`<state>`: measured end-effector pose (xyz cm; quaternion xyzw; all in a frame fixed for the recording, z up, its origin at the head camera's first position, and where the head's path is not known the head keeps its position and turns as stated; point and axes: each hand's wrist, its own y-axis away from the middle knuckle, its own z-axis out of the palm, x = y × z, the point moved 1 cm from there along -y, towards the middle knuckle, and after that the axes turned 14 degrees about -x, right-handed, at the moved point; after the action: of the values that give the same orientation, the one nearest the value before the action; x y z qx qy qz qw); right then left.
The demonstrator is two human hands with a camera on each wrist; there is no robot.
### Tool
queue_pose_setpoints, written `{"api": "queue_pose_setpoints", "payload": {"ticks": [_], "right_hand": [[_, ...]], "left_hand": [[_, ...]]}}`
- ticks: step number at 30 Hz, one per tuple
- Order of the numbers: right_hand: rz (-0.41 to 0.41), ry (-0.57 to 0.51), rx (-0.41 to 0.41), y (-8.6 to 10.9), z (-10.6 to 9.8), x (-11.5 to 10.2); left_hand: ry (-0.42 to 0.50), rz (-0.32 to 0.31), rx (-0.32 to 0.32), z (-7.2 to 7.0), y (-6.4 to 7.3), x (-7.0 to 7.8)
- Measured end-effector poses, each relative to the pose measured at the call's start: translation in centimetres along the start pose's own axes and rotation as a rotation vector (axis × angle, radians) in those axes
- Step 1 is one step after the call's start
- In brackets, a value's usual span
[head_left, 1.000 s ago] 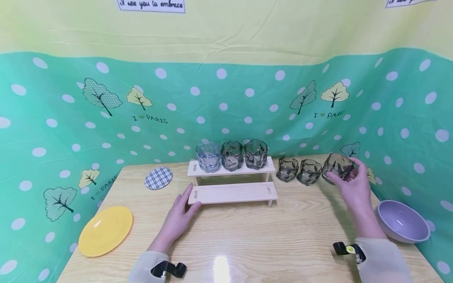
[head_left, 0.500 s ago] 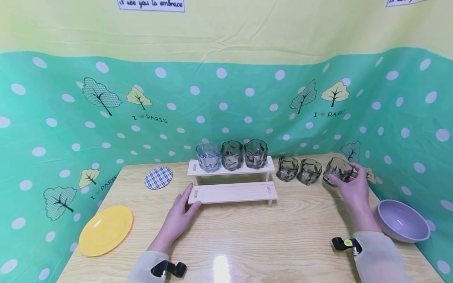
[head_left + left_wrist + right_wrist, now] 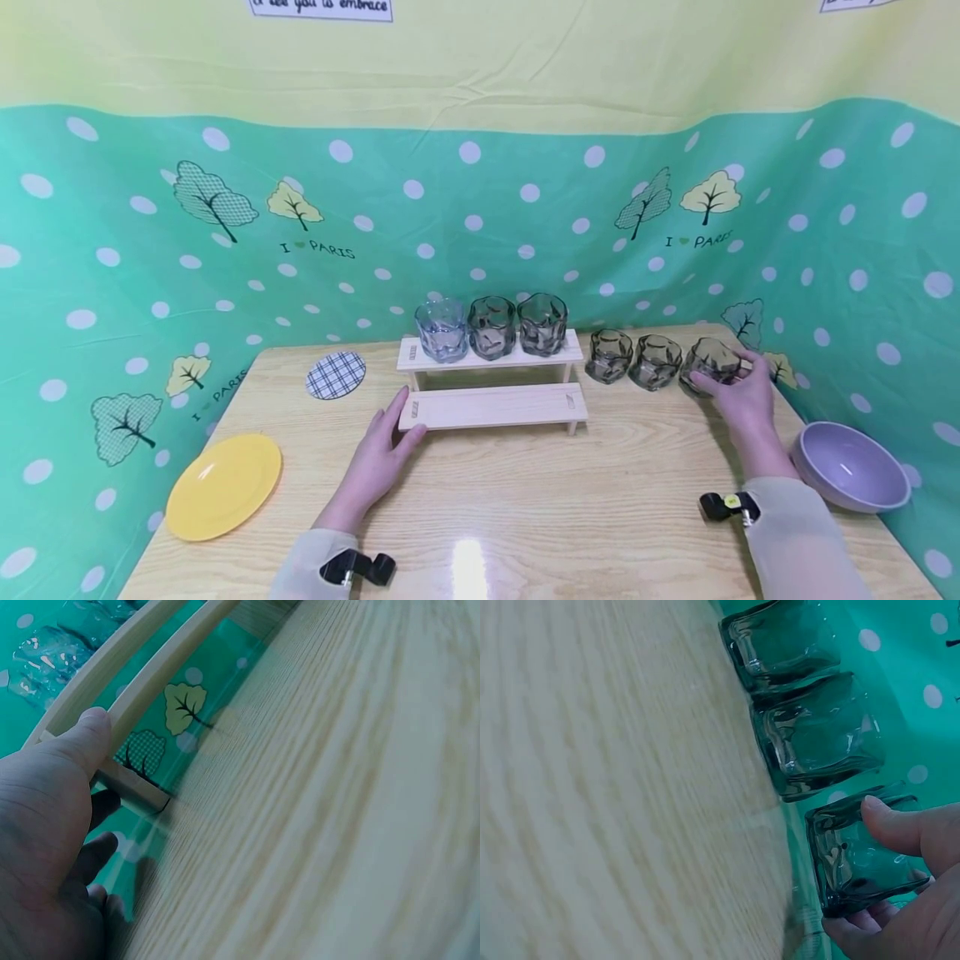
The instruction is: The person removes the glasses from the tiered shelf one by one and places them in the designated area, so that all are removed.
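Note:
My right hand [image 3: 750, 398] grips a smoky grey glass [image 3: 710, 360], thumb on the near side, fingers round the far side. In the right wrist view this glass [image 3: 855, 859] is upright, its base low at the table's level. To its left stand two similar glasses [image 3: 656, 363] [image 3: 609, 357]. My left hand [image 3: 378, 458] holds the left end of a two-step wooden rack [image 3: 491, 408], thumb at the front edge and index finger at the back corner of the lower step. Along the upper step stand a bluish clear glass [image 3: 442, 332] and two grey glasses [image 3: 492, 328] [image 3: 543, 325].
A yellow plate [image 3: 223, 487] lies on the left of the wooden table [image 3: 570, 508], with a checked coaster [image 3: 336, 376] behind it. At the right edge sits a purple bowl [image 3: 851, 467]. A green dotted cloth [image 3: 480, 225] hangs round the back and sides.
My right hand has lowered the grey glass towards the table and brought it a little left, level with the other two. The left hand stays at the rack.

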<state>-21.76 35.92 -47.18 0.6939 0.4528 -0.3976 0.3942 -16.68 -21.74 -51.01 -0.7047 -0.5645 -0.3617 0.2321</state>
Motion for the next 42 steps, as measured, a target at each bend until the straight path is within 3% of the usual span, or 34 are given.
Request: {"api": "queue_pose_setpoints", "payload": {"ticks": [13, 23, 36, 42], "right_hand": [[-0.012, 0.023, 0.03, -1.0, 0.4, 0.3], [-0.055, 0.096, -0.012, -1.2, 0.7, 0.6], [-0.079, 0.131, -0.007, -1.3, 0.9, 0.8], [-0.092, 0.082, -0.026, -1.3, 0.9, 0.9]], "left_hand": [[-0.008, 0.025, 0.014, 0.0, -0.1, 0.1], [-0.006, 0.013, -0.004, -0.1, -0.2, -0.1], [-0.01, 0.023, -0.005, 0.0, -0.2, -0.3], [-0.005, 0.008, -0.009, -0.1, -0.1, -0.2]]}}
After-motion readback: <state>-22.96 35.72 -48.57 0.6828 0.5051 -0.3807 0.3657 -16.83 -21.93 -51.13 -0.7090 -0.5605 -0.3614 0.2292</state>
